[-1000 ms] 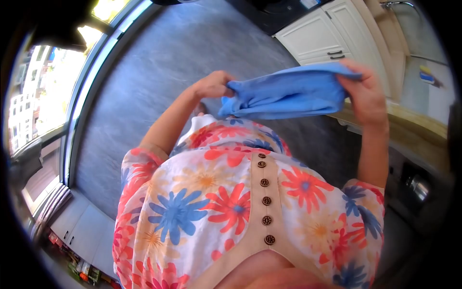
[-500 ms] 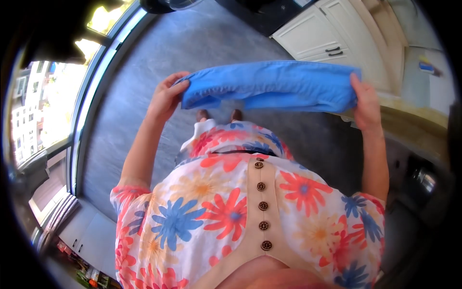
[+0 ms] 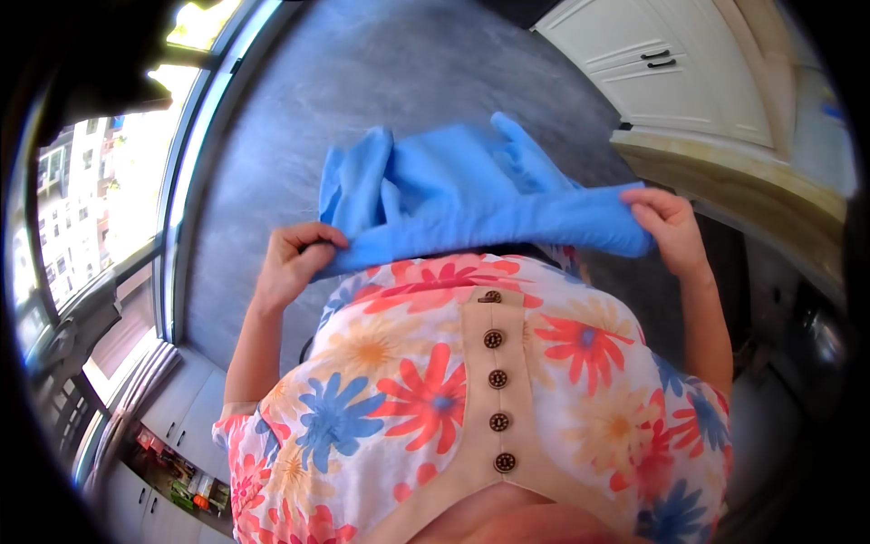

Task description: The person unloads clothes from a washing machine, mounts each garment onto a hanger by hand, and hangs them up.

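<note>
A light blue garment is stretched across in front of my waist, its near edge pulled into a long band between my two hands. My left hand pinches the left end of this band between thumb and fingers. At the opposite end, my right hand grips the corner with the thumb against the fabric. The rest of the cloth billows out ahead of me in loose folds over the floor, with a raised fold at each side. It hides my feet.
Grey floor stretches out ahead. Tall windows line the left side. White cabinets with dark handles and a pale counter edge stand on the right. Shelves with small items sit low at the left.
Both hands have come down and closer to my body, bringing the band to my waist. The garment, held up as a narrow strip before, now spreads outward beyond it.
</note>
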A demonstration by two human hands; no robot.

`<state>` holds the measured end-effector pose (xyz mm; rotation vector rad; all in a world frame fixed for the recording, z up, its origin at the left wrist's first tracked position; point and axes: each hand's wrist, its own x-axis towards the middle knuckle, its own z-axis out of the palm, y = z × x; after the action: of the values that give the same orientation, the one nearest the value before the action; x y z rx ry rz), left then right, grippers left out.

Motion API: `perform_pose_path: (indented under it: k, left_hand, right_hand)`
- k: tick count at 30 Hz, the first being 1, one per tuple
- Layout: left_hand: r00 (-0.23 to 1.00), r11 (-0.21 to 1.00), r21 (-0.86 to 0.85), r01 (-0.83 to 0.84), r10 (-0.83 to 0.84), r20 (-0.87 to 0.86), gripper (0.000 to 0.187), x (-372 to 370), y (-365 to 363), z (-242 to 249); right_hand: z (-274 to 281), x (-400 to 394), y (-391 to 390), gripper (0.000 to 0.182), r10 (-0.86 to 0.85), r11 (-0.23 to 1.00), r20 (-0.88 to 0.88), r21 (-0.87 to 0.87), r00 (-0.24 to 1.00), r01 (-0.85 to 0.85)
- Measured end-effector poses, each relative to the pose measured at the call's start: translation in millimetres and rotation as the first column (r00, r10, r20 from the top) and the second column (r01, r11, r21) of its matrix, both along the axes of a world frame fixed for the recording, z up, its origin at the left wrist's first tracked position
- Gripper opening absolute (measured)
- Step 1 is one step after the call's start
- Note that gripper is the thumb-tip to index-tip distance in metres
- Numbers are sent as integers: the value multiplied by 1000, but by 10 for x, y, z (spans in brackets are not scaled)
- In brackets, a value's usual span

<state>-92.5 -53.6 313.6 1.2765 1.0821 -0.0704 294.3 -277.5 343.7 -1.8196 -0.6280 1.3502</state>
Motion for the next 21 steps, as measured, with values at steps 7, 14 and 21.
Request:
perform_pose_path:
  k: [7,14,21]
  left_hand:
    - [895,867,234,439,-444,-37,18,186,-82,142]
    - [781,613,530,586,-603,-166,10,318,-156,94]
    - [676,583,408,702,-726,-127,18,544,287,-11]
  right_hand:
    - [208,197,-111,19,272,925,-198,-215,942,-313]
    - [165,473,-37,12,531,841,152,31,834,-541]
    - [496,754,771,11,521,854,40,0,853,-521]
